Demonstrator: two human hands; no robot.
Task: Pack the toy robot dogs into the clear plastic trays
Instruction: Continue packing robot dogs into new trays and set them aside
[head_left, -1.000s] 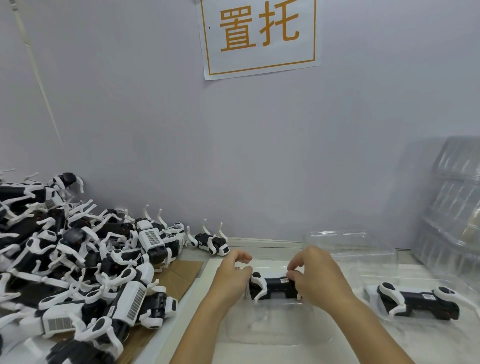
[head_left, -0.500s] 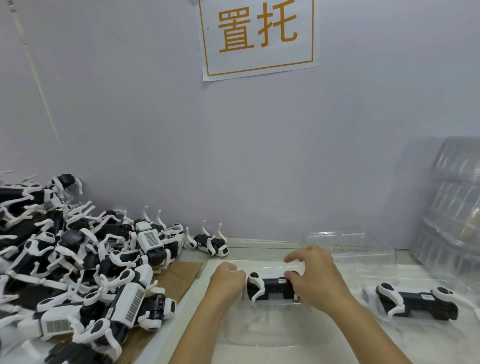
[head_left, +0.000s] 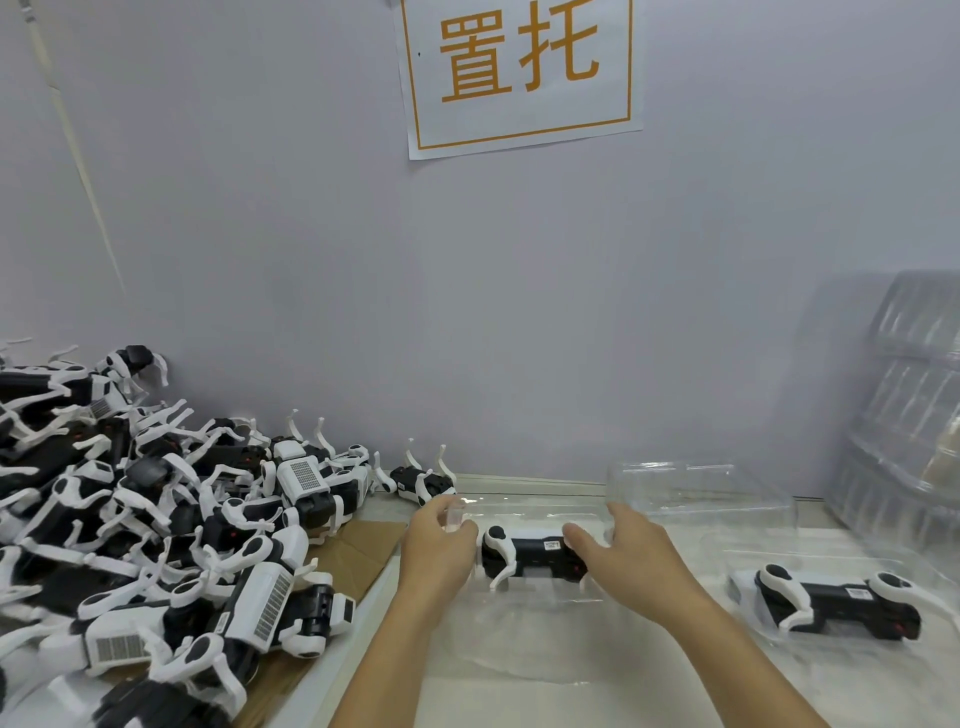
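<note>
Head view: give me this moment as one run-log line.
toy dog in clear tray | left hand pinches tray edge | right hand open beside dog | second packed dog at right

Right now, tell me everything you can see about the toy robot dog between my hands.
The toy robot dog has a black, glossy plastic-looking body with white rounded leg joints and thin white legs, plus a small white label on top. It lies lengthwise, left to right, inside a clear plastic tray. The right hand covers its right end; the left hand pinches the tray's edge beside it.
</note>
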